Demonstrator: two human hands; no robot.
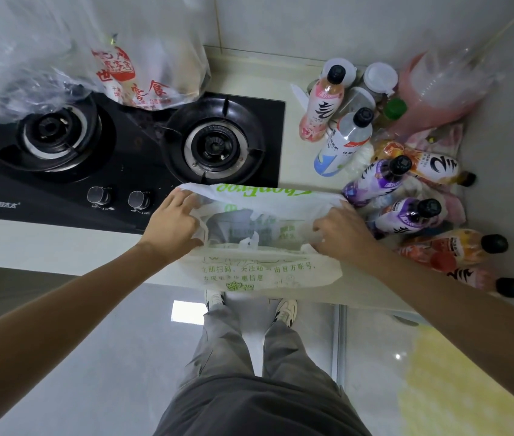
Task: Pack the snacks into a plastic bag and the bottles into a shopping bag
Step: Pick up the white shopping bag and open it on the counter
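From the head camera, a white shopping bag (258, 234) with green print lay at the front edge of the counter (293, 146), just right of the black gas stove (130, 158), its long axis running left to right and its lower printed part hanging over the counter edge toward the person's shoes. The mouth of the bag faced upward toward the camera, stretched between both hands. The left hand (172, 220) gripped the bag's left rim with fingers curled into the plastic, and the right hand (340, 231) pinched the right rim in the same way, so the bag lay directly between the two grips with its opening held apart. To the right, near the right hand, bottles clustered in the counter's corner: a pink bottle (320, 108) and a white-and-blue bottle (343, 143) stood upright farther back, two purple bottles (375, 180) lay tilted with black caps pointing away to the right, and orange bottles (450, 247) lay beside the wall, caps also pointing right. The nearer purple bottle sat just beside the right hand. At the back left, a clear plastic bag (136, 67) with red lettering rested over the stove's rear edge, well apart from both hands.
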